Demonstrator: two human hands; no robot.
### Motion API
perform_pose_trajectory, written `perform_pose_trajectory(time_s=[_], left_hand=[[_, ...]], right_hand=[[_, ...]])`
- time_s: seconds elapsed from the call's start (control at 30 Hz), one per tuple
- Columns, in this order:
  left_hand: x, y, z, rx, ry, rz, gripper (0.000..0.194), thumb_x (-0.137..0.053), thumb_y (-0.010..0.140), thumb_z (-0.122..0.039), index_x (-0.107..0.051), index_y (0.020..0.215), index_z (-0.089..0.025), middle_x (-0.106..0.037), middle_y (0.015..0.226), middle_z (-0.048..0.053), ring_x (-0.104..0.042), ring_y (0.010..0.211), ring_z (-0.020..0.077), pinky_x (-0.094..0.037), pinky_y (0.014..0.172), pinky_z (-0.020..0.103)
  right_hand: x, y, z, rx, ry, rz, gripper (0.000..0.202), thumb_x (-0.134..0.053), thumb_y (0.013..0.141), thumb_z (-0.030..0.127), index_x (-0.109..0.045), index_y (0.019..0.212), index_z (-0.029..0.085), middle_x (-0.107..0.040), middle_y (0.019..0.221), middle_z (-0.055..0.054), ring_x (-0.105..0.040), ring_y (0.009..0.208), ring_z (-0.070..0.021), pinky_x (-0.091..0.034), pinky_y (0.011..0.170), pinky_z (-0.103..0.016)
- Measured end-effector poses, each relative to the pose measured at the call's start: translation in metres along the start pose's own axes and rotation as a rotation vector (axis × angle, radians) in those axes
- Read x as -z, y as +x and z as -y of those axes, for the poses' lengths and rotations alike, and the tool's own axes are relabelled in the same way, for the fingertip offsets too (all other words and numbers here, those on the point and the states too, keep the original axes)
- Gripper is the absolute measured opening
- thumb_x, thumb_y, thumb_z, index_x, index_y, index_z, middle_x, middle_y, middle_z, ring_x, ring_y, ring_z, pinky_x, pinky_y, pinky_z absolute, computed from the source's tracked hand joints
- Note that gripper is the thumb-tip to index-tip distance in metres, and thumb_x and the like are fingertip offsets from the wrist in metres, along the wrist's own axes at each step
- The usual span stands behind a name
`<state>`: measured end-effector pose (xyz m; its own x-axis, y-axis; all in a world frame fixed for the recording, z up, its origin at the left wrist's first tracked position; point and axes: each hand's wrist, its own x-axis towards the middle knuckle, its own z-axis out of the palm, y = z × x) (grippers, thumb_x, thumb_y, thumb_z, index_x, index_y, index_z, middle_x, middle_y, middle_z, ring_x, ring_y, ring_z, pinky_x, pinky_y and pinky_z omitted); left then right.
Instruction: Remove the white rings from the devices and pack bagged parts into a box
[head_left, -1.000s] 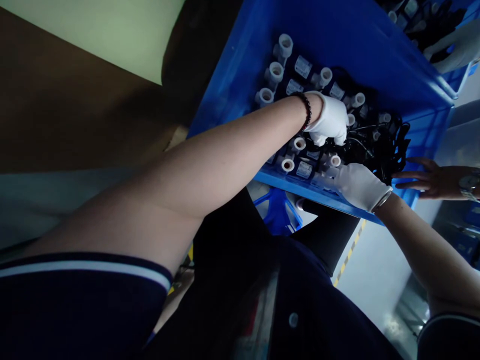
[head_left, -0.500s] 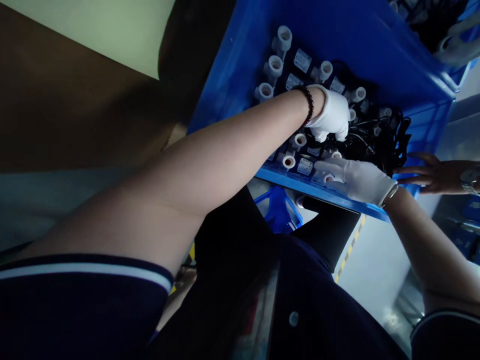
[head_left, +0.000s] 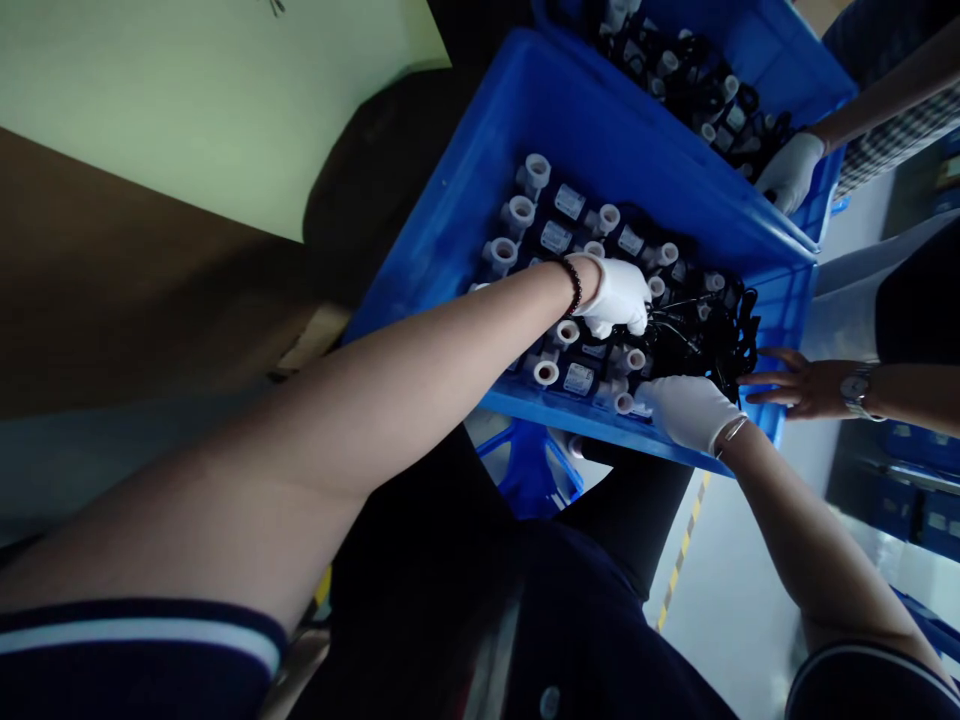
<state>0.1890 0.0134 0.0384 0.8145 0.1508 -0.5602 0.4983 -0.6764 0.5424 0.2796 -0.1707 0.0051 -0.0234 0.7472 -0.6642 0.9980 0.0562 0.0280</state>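
A blue crate holds several dark parts with white round fittings and paper labels, with black cables bunched at its right end. My left hand, in a white glove, reaches down among the parts at the middle, fingers curled at the cables; what they grip is too small to make out. My right hand, also gloved, lies over the near edge of the parts beside the cables. Its fingertips are hidden behind the hand and the fittings.
A second blue crate with similar parts stands behind, a person's gloved hand in it. Another person's bare hand with a watch touches the near crate's right end. A blue stool is below.
The view has shifted, showing more of the second crate and its gloved hand. My right hand has drawn its fingers in, off the white fittings; my left hand stays by the cables.
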Motion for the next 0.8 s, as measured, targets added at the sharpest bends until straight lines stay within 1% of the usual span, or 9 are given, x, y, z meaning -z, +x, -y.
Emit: perform_pose_trajectory(time_s=[0.1, 0.13, 0.2, 0.27, 0.4, 0.53, 0.63, 0.7, 0.8], left_hand=[[0.002, -0.003, -0.004, 0.007, 0.115, 0.02, 0.029, -0.06, 0.075, -0.038, -0.071, 0.095, -0.02, -0.069, 0.072, 0.009, -0.064, 0.086, 0.0279, -0.047, 0.078, 0.035], [0.003, -0.004, -0.005, 0.004, 0.12, 0.023, 0.029, -0.058, 0.076, -0.039, -0.07, 0.094, -0.019, -0.069, 0.071, 0.009, -0.065, 0.08, 0.0264, -0.048, 0.075, 0.034], [0.003, -0.004, -0.005, 0.001, 0.103, 0.034, 0.027, -0.056, 0.077, -0.039, -0.068, 0.09, -0.018, -0.068, 0.07, 0.008, -0.063, 0.068, 0.0229, -0.047, 0.067, 0.032], [0.002, -0.002, -0.003, -0.011, 0.063, 0.046, 0.024, -0.056, 0.077, -0.038, -0.065, 0.086, -0.018, -0.066, 0.068, 0.006, -0.061, 0.059, 0.0193, -0.045, 0.058, 0.028], [-0.001, 0.004, 0.001, 0.009, -0.004, 0.058, 0.015, -0.058, 0.076, -0.032, -0.06, 0.082, -0.018, -0.057, 0.058, -0.001, -0.057, 0.047, 0.0148, -0.039, 0.046, 0.022], [-0.006, 0.008, 0.002, 0.023, -0.058, 0.066, 0.012, -0.059, 0.076, -0.028, -0.059, 0.08, -0.017, -0.053, 0.054, -0.002, -0.055, 0.043, 0.0144, -0.037, 0.042, 0.022], [-0.009, 0.007, 0.005, 0.005, -0.064, 0.061, 0.014, -0.06, 0.076, -0.028, -0.06, 0.085, -0.016, -0.054, 0.053, -0.002, -0.054, 0.042, 0.0148, -0.038, 0.041, 0.022], [-0.01, 0.005, 0.007, -0.011, -0.081, 0.058, 0.018, -0.061, 0.076, -0.028, -0.063, 0.09, -0.016, -0.053, 0.05, -0.003, -0.052, 0.04, 0.0145, -0.036, 0.039, 0.022], [-0.012, -0.001, 0.011, -0.067, -0.053, 0.148, 0.027, -0.065, 0.073, -0.027, -0.069, 0.097, -0.016, -0.05, 0.046, -0.003, -0.05, 0.038, 0.015, -0.033, 0.037, 0.021]], right_hand=[[-0.003, 0.005, 0.001, 0.173, -0.04, -0.125, 0.048, -0.034, 0.099, 0.023, -0.042, 0.146, 0.032, -0.06, 0.129, -0.011, -0.063, 0.097, -0.0235, -0.046, 0.077, -0.033], [-0.004, 0.007, 0.002, 0.238, -0.053, -0.149, 0.048, -0.033, 0.1, 0.023, -0.042, 0.146, 0.032, -0.058, 0.131, -0.012, -0.062, 0.099, -0.023, -0.046, 0.079, -0.033], [-0.006, 0.014, 0.003, 0.317, -0.065, -0.172, 0.042, -0.032, 0.1, 0.022, -0.052, 0.138, 0.025, -0.061, 0.124, -0.013, -0.061, 0.1, -0.0225, -0.045, 0.08, -0.032], [-0.008, 0.021, 0.003, 0.338, -0.077, -0.196, 0.038, -0.031, 0.1, 0.021, -0.061, 0.124, 0.019, -0.066, 0.11, -0.014, -0.062, 0.095, -0.0222, -0.044, 0.079, -0.032], [-0.015, 0.034, 0.0, 0.372, -0.054, -0.24, 0.032, -0.037, 0.099, 0.028, -0.064, 0.113, 0.018, -0.068, 0.103, -0.012, -0.063, 0.091, -0.0219, -0.045, 0.077, -0.032], [-0.016, 0.042, 0.002, 0.313, -0.034, -0.237, 0.029, -0.046, 0.095, 0.036, -0.065, 0.11, 0.02, -0.07, 0.099, -0.01, -0.065, 0.088, -0.0239, -0.046, 0.071, -0.031], [-0.009, 0.039, 0.008, 0.229, -0.06, -0.237, 0.027, -0.049, 0.094, 0.034, -0.065, 0.11, 0.02, -0.071, 0.1, -0.011, -0.067, 0.089, -0.0258, -0.046, 0.066, -0.031], [-0.005, 0.029, 0.01, 0.169, -0.051, -0.264, 0.027, -0.049, 0.095, 0.035, -0.067, 0.108, 0.019, -0.071, 0.1, -0.011, -0.067, 0.09, -0.026, -0.045, 0.067, -0.031], [-0.01, 0.0, 0.007, 0.037, 0.138, -0.354, 0.039, -0.049, 0.094, 0.053, -0.07, 0.104, 0.021, -0.072, 0.098, -0.008, -0.067, 0.089, -0.0235, -0.045, 0.071, -0.029]])
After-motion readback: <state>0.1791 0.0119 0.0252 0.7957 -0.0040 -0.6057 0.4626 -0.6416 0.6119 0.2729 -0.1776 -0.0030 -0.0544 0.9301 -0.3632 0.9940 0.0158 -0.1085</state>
